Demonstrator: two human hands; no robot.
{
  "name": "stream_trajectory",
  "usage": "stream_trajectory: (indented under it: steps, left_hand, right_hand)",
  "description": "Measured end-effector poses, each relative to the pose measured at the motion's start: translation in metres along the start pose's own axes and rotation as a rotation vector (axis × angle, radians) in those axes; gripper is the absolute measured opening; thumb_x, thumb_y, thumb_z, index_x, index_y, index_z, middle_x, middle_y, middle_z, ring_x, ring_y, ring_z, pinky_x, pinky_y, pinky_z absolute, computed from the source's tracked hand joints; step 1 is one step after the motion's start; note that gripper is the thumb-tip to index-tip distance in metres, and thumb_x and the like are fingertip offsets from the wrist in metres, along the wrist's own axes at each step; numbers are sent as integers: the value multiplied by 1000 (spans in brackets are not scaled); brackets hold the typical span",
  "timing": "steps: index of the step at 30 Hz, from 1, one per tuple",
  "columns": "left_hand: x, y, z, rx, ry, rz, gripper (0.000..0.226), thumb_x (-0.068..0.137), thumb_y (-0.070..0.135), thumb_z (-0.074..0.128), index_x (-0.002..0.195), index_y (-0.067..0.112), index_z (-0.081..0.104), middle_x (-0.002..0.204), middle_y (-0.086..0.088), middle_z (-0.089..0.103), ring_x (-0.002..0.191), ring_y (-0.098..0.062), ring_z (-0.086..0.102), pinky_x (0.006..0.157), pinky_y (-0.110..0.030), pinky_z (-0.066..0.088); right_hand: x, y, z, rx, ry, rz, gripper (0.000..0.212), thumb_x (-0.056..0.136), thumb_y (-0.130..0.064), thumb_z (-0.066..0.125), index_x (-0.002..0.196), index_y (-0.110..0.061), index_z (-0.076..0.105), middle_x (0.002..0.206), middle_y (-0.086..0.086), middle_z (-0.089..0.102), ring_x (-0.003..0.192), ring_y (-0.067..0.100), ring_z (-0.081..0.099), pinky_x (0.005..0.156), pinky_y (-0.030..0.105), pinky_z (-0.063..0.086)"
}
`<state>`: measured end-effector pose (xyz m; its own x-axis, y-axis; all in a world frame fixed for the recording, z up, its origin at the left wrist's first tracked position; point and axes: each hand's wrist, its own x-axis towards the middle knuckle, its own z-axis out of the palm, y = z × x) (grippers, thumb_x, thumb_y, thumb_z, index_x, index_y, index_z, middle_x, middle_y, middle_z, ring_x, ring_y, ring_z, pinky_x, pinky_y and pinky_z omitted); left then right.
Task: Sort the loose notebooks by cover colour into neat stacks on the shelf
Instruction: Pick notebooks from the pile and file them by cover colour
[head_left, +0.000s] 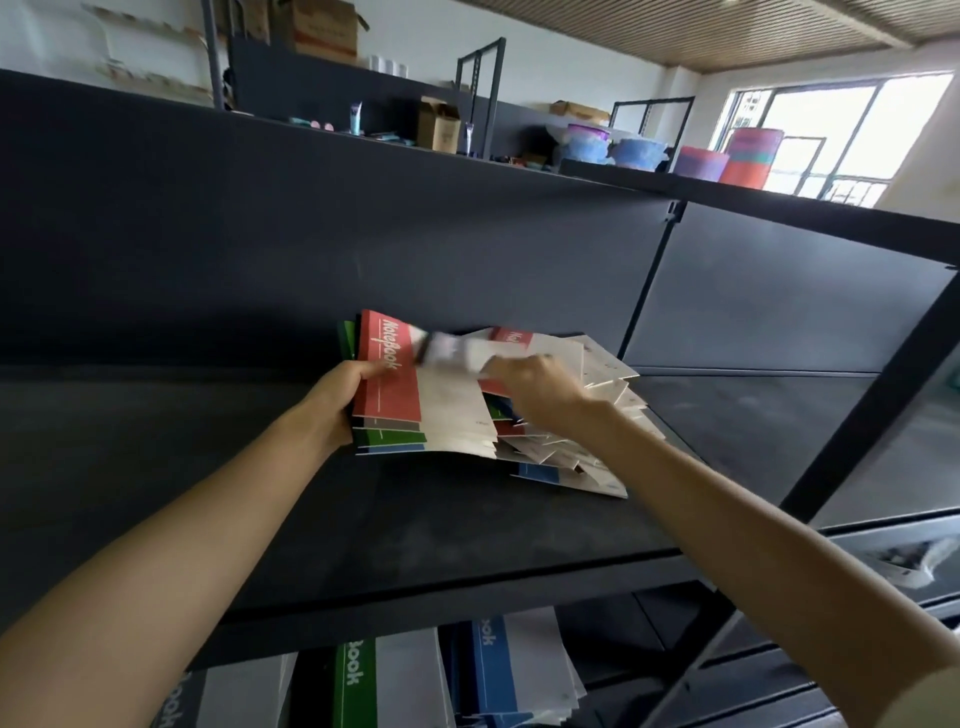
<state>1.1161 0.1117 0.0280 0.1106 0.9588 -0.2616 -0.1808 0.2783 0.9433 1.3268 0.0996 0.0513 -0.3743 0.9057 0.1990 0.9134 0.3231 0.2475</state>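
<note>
The loose notebooks (457, 421) are heaped on the shelf (467, 545) between the 2 hands, the top red notebook (395, 389) laid long axis toward the back panel (363, 249), spine edge gripped by the left hand (337, 405), while a blurred notebook (452, 356) is pinched above the heap by the right hand (535, 384).

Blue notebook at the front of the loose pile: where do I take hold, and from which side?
Take a pinch grip on the near edge of the blue notebook, coming from the open front of the shelf. It lies flat beneath the pile; only that edge juts clear. Likely slide it out first.
</note>
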Motion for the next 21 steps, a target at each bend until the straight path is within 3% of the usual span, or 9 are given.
stream_trajectory:
  steps: [3, 6, 7, 9, 12, 14, 17, 21]
  left_hand:
    - [-2, -2, 1, -25, -35, -11, 30, 97, 35, 47, 113, 11, 56, 90, -10, 64, 78, -24, 61, 63, -36, 46]
    - [-7, -8, 1, 84, 20, -24, 12, 94, 18, 54, 103, 11, 53, 85, -9, 61, 75, -23, 58, 59, -34, 43]
    - [-10, -9, 0, 88, 46, -38, 9, 92, 14, 55, 100, 10, 52, 83, -9, 60, 73, -23, 57, 58, -33, 42]
    - [-12, -12, -1, 55, 72, -64, 7, 90, 10, 57, 95, 10, 53, 84, -9, 60, 74, -23, 58, 59, -34, 43]
    - [-18, -16, -6, 35, 96, -75, 3, 90, 11, 57, 89, 12, 55, 84, -10, 62, 74, -23, 59, 59, -34, 45]
    - [-22, -19, -8, 29, 106, -76, 4, 90, 11, 56, 87, 12, 54, 85, -10, 62, 74, -24, 59, 60, -33, 45]
    - [-28, -21, -10, 2, 127, -70, 3, 91, 11, 55, 89, 11, 55, 85, -10, 61, 74, -23, 59, 59, -33, 45]
    - [-34, -24, -13, -44, 150, -59, 17, 91, 9, 54, 108, 8, 54, 87, -10, 63, 76, -23, 60, 60, -33, 45]
  right_hand:
    - [-13, -28, 9, 136, -27, -218, 40, 96, -2, 42, 132, -14, 51, 127, 12, 59, 106, 33, 60, 85, 41, 52]
    - [-16, -37, 9, 271, -41, -310, 27, 99, -15, 44, 123, -12, 57, 118, 11, 63, 99, 30, 61, 82, 38, 52]
    - [-14, -34, 7, 320, -37, -271, 27, 101, -21, 43, 121, -12, 58, 115, 10, 64, 97, 28, 62, 81, 37, 52]
    - [-3, -12, 10, 179, -2, -159, 32, 101, -28, 41, 127, -13, 53, 123, 8, 59, 106, 26, 59, 85, 36, 51]
    - [8, 33, 22, 2, -138, 84, 45, 99, -37, 41, 137, -13, 39, 139, 9, 45, 123, 27, 46, 97, 42, 44]
    - [8, 47, 30, -51, -244, 76, 45, 100, -41, 36, 135, -13, 41, 134, 9, 48, 118, 26, 49, 94, 37, 41]
    - [10, 54, 31, -147, -238, 60, 44, 101, -41, 31, 130, -12, 46, 129, 7, 55, 111, 23, 55, 91, 32, 43]
    - [10, 53, 30, -164, -251, 40, 56, 94, -59, 33, 129, -17, 47, 128, 3, 55, 111, 21, 55, 97, 35, 45]
